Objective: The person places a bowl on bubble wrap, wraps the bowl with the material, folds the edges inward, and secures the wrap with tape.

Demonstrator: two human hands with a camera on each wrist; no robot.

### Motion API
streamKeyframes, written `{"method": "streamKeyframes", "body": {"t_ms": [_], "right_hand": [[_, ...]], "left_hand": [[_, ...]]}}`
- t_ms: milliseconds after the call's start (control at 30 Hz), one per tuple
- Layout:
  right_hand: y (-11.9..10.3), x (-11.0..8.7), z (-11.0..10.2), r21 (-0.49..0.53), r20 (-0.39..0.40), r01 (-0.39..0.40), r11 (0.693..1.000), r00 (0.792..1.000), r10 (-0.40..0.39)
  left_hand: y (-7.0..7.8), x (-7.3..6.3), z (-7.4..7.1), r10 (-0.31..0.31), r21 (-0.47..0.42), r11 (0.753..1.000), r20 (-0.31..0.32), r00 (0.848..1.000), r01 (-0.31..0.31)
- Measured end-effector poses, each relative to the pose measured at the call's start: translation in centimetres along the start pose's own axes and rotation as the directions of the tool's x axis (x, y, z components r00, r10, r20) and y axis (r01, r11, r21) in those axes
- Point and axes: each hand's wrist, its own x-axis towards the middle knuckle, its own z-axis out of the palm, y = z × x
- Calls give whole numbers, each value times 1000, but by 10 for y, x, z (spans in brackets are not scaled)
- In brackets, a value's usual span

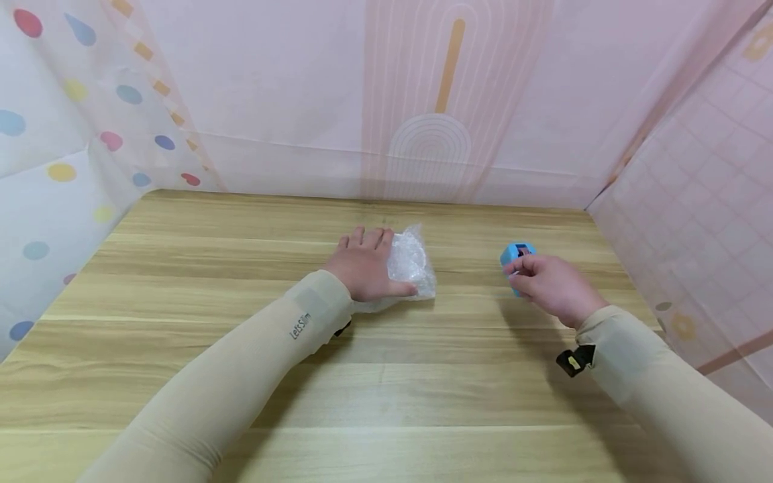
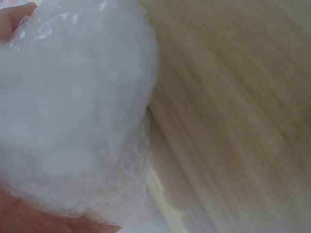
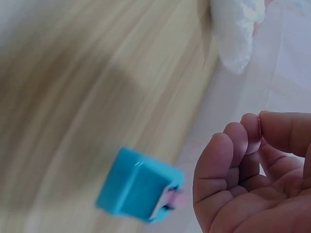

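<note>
My left hand (image 1: 365, 267) lies spread over a crumpled bubble-wrap bundle (image 1: 410, 261), palm down, holding it against the wooden table. Close up in the left wrist view, the clear bubble wrap (image 2: 82, 107) fills the left side; what is inside cannot be made out. My right hand (image 1: 558, 285) hovers beside a small blue tape dispenser (image 1: 513, 253). Its fingers are curled and the thumb meets a fingertip, as the right hand (image 3: 257, 179) shows up close. No object is discernible in that pinch. The dispenser (image 3: 136, 187) stands apart from the fingers there, a pinkish part at one end.
The wood-grain table (image 1: 181, 268) reaches back to a pink patterned cloth wall (image 1: 290, 100). A dotted cloth (image 1: 48, 221) borders the left side and a grid-patterned one (image 1: 712, 215) the right. A black strap buckle (image 1: 576, 361) hangs at the right wrist.
</note>
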Motion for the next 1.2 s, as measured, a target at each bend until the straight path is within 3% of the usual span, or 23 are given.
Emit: {"method": "streamKeyframes", "body": {"t_ms": [400, 700, 900, 1200], "right_hand": [[-61, 25, 12, -158, 36, 177, 971, 984, -173], [-98, 48, 23, -218, 110, 323, 921, 946, -306], [-112, 59, 30, -204, 124, 310, 929, 949, -289], [-127, 77, 40, -159, 158, 203, 966, 971, -178]], "left_hand": [[3, 2, 0, -14, 9, 1000, -5, 1000, 14], [4, 5, 1, -16, 3, 1000, -5, 1000, 16], [5, 7, 2, -16, 0, 1000, -12, 1000, 16], [8, 3, 0, -5, 17, 1000, -31, 999, 6]]}}
